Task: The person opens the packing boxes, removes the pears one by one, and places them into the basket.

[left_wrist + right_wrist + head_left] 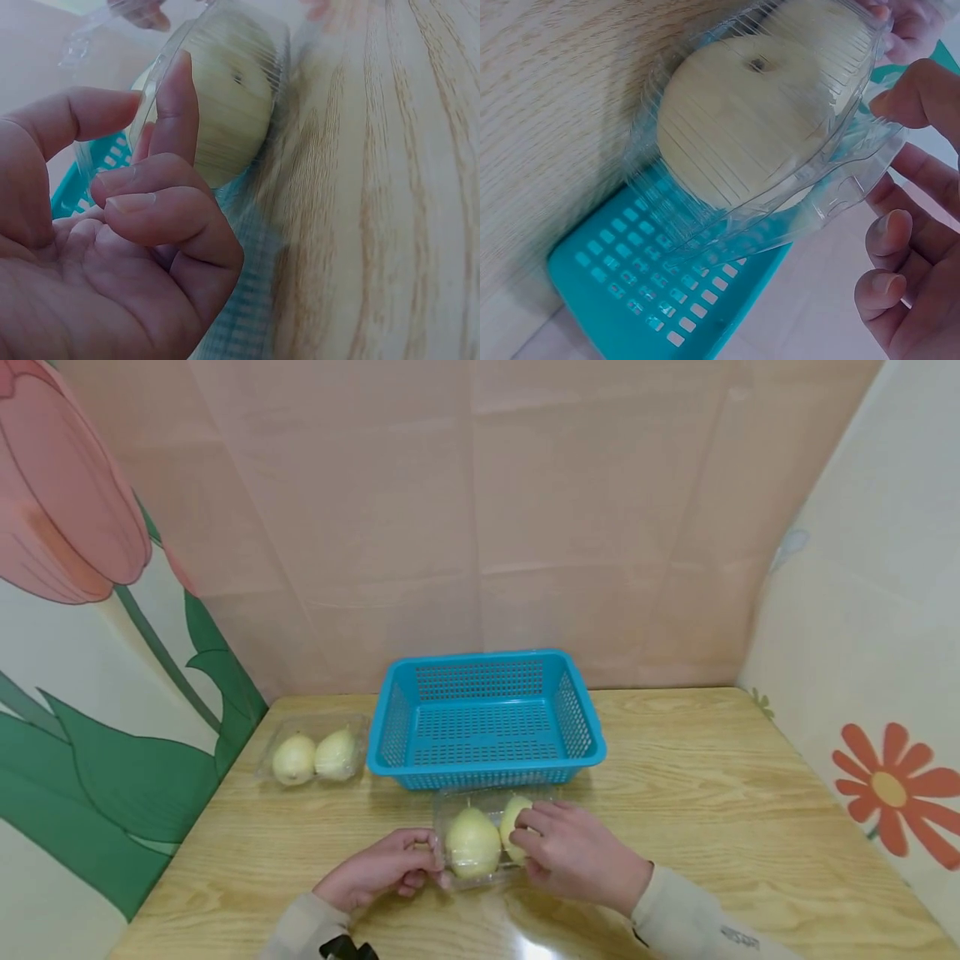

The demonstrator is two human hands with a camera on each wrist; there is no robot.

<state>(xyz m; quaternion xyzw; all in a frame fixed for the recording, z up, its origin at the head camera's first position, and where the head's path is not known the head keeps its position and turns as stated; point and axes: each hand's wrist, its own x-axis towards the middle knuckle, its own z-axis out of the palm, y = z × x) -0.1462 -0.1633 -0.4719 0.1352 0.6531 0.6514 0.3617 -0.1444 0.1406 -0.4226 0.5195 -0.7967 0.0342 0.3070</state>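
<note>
A clear plastic clamshell box (486, 878) with two pale yellow-green pears (472, 843) lies on the table in front of the person. At its left edge, the left hand (390, 868) pinches the rim between thumb and index finger, with the other fingers curled below, as the left wrist view shows. The right hand (577, 856) is at the box's right side, partly hiding one pear. In the right wrist view, its thumb and fingers (896, 105) pinch the clear edge of the lid, which stands slightly apart from the base.
Just behind the box stands a blue perforated plastic basket (487, 770). Left of the basket lies a second clear box (311, 725) holding two pears (294, 760). A wood-grain table (712, 793) bears everything, with a pink cloth (600, 527) behind and printed walls on both sides.
</note>
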